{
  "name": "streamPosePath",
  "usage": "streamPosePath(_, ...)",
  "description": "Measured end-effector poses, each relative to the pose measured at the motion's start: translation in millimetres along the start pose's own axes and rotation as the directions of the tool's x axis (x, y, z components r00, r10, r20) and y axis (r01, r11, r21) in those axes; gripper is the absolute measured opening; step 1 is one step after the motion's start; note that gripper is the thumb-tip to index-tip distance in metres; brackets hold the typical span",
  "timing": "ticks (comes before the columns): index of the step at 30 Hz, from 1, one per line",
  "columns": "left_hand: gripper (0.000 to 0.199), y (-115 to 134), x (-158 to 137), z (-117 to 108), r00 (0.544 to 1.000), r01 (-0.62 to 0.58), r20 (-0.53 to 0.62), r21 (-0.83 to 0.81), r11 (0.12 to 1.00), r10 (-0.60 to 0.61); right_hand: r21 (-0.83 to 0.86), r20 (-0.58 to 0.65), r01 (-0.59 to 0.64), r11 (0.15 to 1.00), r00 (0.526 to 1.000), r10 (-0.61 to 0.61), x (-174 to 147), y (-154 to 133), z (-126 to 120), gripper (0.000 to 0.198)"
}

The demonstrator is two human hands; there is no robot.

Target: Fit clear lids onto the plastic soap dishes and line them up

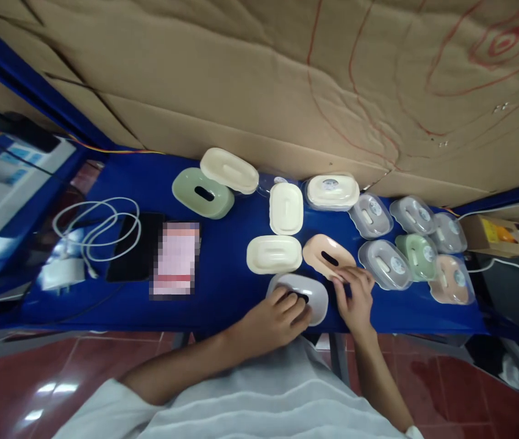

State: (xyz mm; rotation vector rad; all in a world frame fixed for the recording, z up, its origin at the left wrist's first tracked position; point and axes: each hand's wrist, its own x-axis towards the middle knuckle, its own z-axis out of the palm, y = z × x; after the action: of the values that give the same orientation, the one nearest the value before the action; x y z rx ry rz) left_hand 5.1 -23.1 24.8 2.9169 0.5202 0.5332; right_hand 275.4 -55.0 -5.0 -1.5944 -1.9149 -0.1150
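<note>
My left hand lies over a grey oval soap dish at the table's front edge, its fingers curled at the dark slot in the dish. With thumb and fingers, my right hand pinches the near right rim of a peach soap dish, which also has a dark slot. Just left of the peach one is a cream oval piece, and behind that stands another cream piece. My palms and some fingertips are hidden.
Soap boxes with clear lids, such as a grey one, stand in a group at the right. A green dish touches a cream piece at the back. A phone and white charger cable lie left. Cardboard walls the back.
</note>
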Motion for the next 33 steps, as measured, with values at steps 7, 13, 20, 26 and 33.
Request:
streamPosePath(7,0.034,-15,-11,15,0.968,0.249,0.019,-0.014,0.968,-0.249,-0.008,-0.003,-0.088,0.996,0.996,0.088,-13,0,1,0.041)
streamPosePath(13,0.044,-24,-19,14,0.913,0.373,-0.134,-0.103,0.922,-0.384,0.196,-0.055,-0.118,0.973,0.990,0.131,-12,-30,9,0.043)
streamPosePath(20,0.098,-23,-49,23,0.730,0.538,-0.281,-0.325,0.777,-0.623,0.204,0.069,0.053,0.978,0.995,-0.068,-1,-54,15,0.032)
streamPosePath(26,0.097,-27,-58,18,0.796,0.518,-0.201,-0.265,0.813,-0.572,0.297,0.260,0.303,0.906,0.887,-0.382,19,-65,19,0.034)
streamPosePath(33,0.098,-28,-62,20,0.801,0.492,-0.198,-0.322,0.809,-0.565,0.366,0.201,0.217,0.905,0.931,-0.305,12,-62,18,0.040)
